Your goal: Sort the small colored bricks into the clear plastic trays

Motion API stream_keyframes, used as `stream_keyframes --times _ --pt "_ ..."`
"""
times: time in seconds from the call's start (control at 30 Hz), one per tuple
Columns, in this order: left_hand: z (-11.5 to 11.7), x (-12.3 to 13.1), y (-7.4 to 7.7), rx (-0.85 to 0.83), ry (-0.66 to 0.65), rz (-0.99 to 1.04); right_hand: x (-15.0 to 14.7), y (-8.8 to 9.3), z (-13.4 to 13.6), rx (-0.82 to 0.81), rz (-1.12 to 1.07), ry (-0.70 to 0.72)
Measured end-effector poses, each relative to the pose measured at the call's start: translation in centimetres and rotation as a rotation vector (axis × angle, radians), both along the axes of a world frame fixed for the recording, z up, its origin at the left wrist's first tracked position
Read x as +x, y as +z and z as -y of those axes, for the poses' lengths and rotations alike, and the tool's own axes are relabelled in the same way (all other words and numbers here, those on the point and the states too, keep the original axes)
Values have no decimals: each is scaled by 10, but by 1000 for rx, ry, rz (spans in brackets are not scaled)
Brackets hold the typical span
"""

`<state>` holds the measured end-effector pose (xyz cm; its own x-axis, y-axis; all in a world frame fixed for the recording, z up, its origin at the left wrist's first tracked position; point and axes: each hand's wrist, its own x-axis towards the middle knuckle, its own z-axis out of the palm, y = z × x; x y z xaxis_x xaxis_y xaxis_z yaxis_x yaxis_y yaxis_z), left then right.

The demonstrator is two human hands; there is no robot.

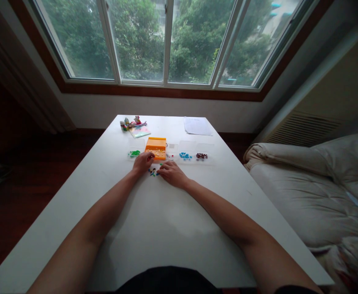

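My left hand (143, 162) is at the front left corner of an open orange plastic box (156, 142) that holds small pale yellow pieces (158, 152). Its fingers are drawn together; whatever is between them is too small to make out. Just right of it, my right hand (173, 174) rests low over the table with bent fingertips closed at a little cluster of tiny blue, green, dark and white pieces (153, 172). Whether those fingers pinch one of the pieces is hard to see. A green piece (161, 164) shows beside the right fingers.
Clear boxes hold green pieces (134, 154), blue pieces (185, 156) and dark brown pieces (201, 156). Behind on the white table (172, 228) stand small colourful figures (132, 122), with a shiny packet (141, 131) and white paper (197, 125). A padded seat (307, 192) is at right.
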<state>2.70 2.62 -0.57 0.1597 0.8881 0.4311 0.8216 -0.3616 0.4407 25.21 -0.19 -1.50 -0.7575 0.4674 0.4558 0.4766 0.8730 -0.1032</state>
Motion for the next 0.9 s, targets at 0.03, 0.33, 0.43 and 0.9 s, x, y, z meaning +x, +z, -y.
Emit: stream_keyframes --times 0.03,0.33,0.43,0.9 --pt "0 0 0 0 1 2 0 1 0 4 6 8" --pt "0 0 -1 -4 9 -12 -2 6 6 36 43 29" --pt "1 -1 1 -8 11 -27 -2 8 9 33 53 32" --pt "12 18 10 -42 -268 -257 40 12 -19 6 -324 -314"
